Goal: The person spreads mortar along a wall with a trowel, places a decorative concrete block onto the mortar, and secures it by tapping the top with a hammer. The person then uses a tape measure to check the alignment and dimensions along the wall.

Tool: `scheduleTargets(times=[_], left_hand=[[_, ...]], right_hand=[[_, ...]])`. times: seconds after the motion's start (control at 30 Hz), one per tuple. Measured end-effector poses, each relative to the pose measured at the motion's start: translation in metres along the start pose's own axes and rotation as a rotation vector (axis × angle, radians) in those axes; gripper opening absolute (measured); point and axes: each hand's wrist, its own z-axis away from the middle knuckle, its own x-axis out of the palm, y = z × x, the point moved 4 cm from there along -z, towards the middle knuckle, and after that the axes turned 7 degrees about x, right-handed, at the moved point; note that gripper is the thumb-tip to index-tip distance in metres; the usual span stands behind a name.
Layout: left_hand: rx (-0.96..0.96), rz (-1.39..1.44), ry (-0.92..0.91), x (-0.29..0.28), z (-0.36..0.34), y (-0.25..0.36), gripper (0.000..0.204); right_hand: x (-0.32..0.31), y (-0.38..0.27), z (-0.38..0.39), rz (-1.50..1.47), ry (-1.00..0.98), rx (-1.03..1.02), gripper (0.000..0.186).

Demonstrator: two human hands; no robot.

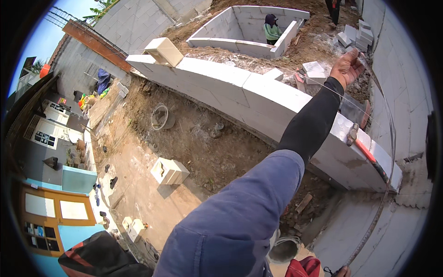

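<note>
My left arm, in a blue sleeve over a black arm cover, stretches across to the upper right. My left hand (346, 69) is raised beyond the white block wall (277, 96), fingers curled closed at the upper end of a long, thin grey strip (391, 134). From there the strip bows down past the wall's right end to the lower edge. Only a small part of my right hand (343, 271) shows there, at the strip's lower end; its fingers are mostly cut off. A hammer (364, 148) with a red and black handle lies on the wall top, below my left hand.
A taut string crosses above the wall. Hollow cream blocks stand on the wall (164, 51) and dirt (170, 171). A bucket (164, 117) sits in the soil. One person (272, 30) is inside a block enclosure (249, 47); another (333, 11) stands behind. A tall grey wall (408, 87) rises right.
</note>
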Motion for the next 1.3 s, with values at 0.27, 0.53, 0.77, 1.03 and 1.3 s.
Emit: scheduleTargets(times=[0.27, 0.53, 0.77, 1.03, 1.3], left_hand=[[-0.060, -0.147, 0.254, -0.042, 0.063, 0.056, 0.048], [-0.388, -0.586, -0.090, 0.033, 0.397, 0.137, 0.099], [-0.415, -0.767, 0.293, -0.020, 0.587, 0.152, 0.062], [-0.398, -0.794, 0.743, -0.060, 0.728, 0.172, 0.048], [-0.095, 0.452, 1.201, -0.125, 0.825, 0.084, 0.033]], right_hand=[[0.036, -0.101, -0.001, -0.385, -0.363, 0.153, 0.029], [0.073, -0.151, 0.066, -0.032, -0.591, -0.376, 0.039], [0.230, -0.086, 0.134, 0.015, -0.645, -0.430, 0.025], [0.306, -0.140, 0.254, 0.354, -0.979, -0.433, 0.038], [0.338, -0.161, 0.190, 0.527, -0.872, -0.616, 0.067]])
